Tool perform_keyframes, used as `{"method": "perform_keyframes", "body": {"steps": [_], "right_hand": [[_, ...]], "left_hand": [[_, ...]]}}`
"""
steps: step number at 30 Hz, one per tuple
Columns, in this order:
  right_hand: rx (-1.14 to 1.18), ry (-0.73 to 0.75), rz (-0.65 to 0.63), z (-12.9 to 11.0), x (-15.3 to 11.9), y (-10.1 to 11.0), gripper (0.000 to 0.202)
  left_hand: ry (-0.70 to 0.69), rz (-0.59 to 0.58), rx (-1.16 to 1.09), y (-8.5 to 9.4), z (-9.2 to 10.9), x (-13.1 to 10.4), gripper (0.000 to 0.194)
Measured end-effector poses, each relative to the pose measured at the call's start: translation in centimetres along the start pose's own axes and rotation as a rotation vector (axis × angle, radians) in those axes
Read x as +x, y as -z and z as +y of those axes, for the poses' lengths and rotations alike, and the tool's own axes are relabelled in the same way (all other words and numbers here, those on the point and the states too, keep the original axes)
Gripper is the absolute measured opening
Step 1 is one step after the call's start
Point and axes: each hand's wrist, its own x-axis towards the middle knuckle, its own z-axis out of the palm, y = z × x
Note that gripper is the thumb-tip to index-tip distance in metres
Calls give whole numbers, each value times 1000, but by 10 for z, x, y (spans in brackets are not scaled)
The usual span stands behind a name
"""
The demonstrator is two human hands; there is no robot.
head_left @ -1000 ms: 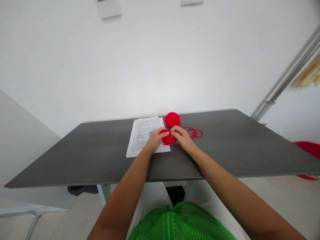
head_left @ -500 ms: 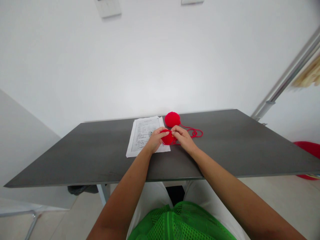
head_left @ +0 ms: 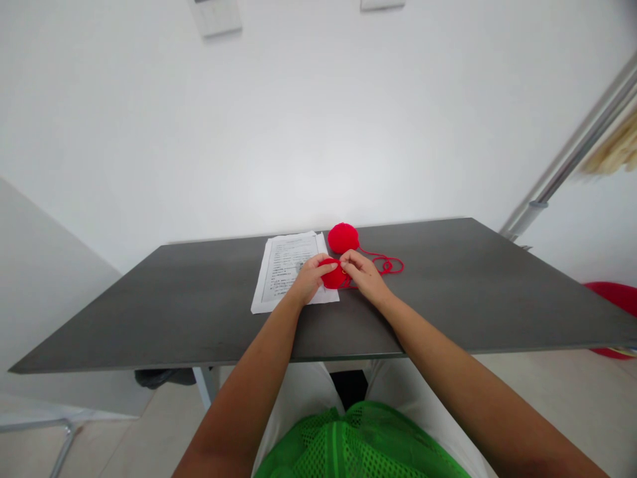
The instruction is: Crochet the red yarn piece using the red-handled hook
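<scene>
A rounded red crocheted yarn piece [head_left: 332,276] is held just above the table's front half, over the corner of some paper. My left hand [head_left: 312,273] is closed on its left side, thumb lying across the top. At its right edge my right hand [head_left: 363,271] is pinched, fingertips touching the piece by a small yellow ring-like thing [head_left: 344,271]. Whether the right fingers also hold a tool is too small to see. Behind the hands rests a ball of red yarn [head_left: 343,238]; its loose strand [head_left: 391,265] loops to the right and runs back under my right hand.
Printed sheets [head_left: 283,272] lie left of the hands on the dark grey table [head_left: 448,285]. A white wall [head_left: 318,133] rises behind the table. At the right stands a metal pole [head_left: 572,156], with a red object [head_left: 614,299] on the floor side beyond the table edge.
Both hands stay nearly in place on the red crocheted piece. The piece and the left fingers have shifted very slightly; the yarn ball and papers are still.
</scene>
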Motion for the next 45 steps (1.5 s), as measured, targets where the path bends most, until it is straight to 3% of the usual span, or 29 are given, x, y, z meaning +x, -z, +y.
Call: {"method": "perform_keyframes", "body": {"steps": [45], "right_hand": [[-41, 7, 11, 2, -1, 0, 9]], "left_hand": [[-31, 0, 27, 0, 0, -1, 30]]}}
